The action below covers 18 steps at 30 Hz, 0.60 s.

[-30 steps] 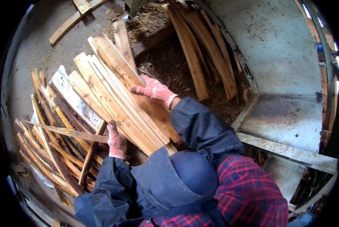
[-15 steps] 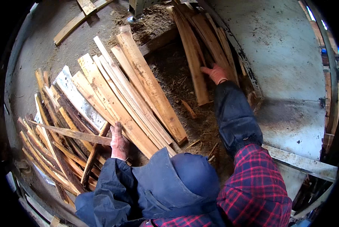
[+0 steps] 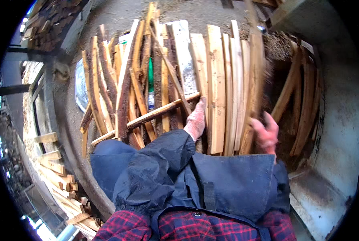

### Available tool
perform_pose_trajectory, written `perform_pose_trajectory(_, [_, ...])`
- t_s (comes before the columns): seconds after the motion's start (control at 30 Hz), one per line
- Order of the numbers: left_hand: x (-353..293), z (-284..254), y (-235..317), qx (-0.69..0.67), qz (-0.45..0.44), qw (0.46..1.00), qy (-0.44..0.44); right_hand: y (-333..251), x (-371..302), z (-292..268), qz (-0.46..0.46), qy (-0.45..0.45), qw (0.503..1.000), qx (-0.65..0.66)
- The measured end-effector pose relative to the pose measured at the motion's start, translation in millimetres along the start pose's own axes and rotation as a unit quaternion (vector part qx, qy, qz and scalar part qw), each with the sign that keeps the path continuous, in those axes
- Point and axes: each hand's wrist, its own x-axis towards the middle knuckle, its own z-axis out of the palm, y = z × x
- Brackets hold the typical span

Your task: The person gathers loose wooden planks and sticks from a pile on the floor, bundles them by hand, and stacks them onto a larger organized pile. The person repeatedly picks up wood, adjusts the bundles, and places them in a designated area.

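Head view: uncounted offcuts [image 3: 59, 166] at far left, then overlapping strips [image 3: 124, 84], too many to count, one stick [image 3: 147, 118] across them. One white sheet [image 3: 182, 52] follows. My left hand [image 3: 196, 118], fingers together, touches the first of six boards [image 3: 215, 92] side by side on grey ground [image 3: 115, 18]; my right hand [image 3: 266, 132], thumb and fingers parted, touches the sixth. I can't tell whether either grips. Beyond, at least three planks [image 3: 308, 96] lie near a pale wall [image 3: 344, 92].
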Motion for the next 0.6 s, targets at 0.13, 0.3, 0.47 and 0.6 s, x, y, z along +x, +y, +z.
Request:
perform_pose_trajectory(0.13, [-29, 1, 1, -0.141, 0.063, 0.941, -0.301, -55, -2, 68, -0.192, -0.352, 0.91, -0.101])
perform_pose_trajectory(0.3, [-25, -12, 2, -0.017, -0.101, 0.995, -0.003, -19, 62, 49, -0.245, -0.049, 0.947, -0.204])
perform_pose_trajectory(0.47, [7, -15, -12, -0.091, -0.044, 0.989, -0.106, 77, 150, -95, -0.046, 0.157, 0.905, -0.393])
perform_pose_trajectory(0.6, [5, -10, -16, -0.133, -0.054, 0.986, -0.084, 107, 178, -129, -0.137, 0.197, 0.847, -0.474])
